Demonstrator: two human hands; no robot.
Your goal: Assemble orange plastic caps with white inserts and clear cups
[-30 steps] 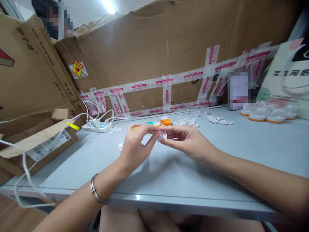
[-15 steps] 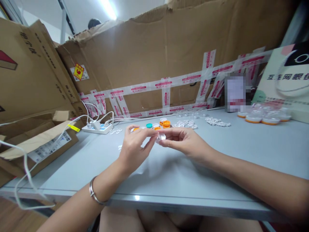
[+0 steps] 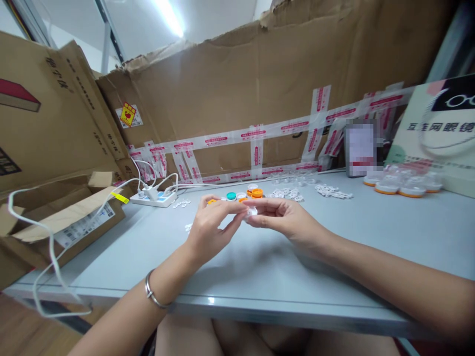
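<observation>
A small clear-and-white plastic piece (image 3: pixel 252 212) is pinched between both hands above the table; the fingers hide much of it. My left hand (image 3: pixel 212 228) closes thumb and forefinger at its left side. From the right, my right hand (image 3: pixel 287 217) grips it between thumb and fingers. Just behind the hands lie orange round plastic parts (image 3: pixel 257 193) and a teal round cap (image 3: pixel 231 196). Small white plastic pieces (image 3: pixel 289 194) are heaped behind my right hand, with another white pile (image 3: pixel 333 191) farther right.
Clear-topped round cases with orange bases (image 3: pixel 401 184) stand at the right on the grey table (image 3: pixel 389 237). A power strip (image 3: pixel 154 197) with white cables and an open cardboard box (image 3: pixel 74 212) are at the left. Tall taped cardboard (image 3: pixel 222 99) walls the back.
The view has tilted slightly, moving the scene a little to the right on the left side. Both hands keep their pinch, and the piece seems turned slightly, showing more white.
</observation>
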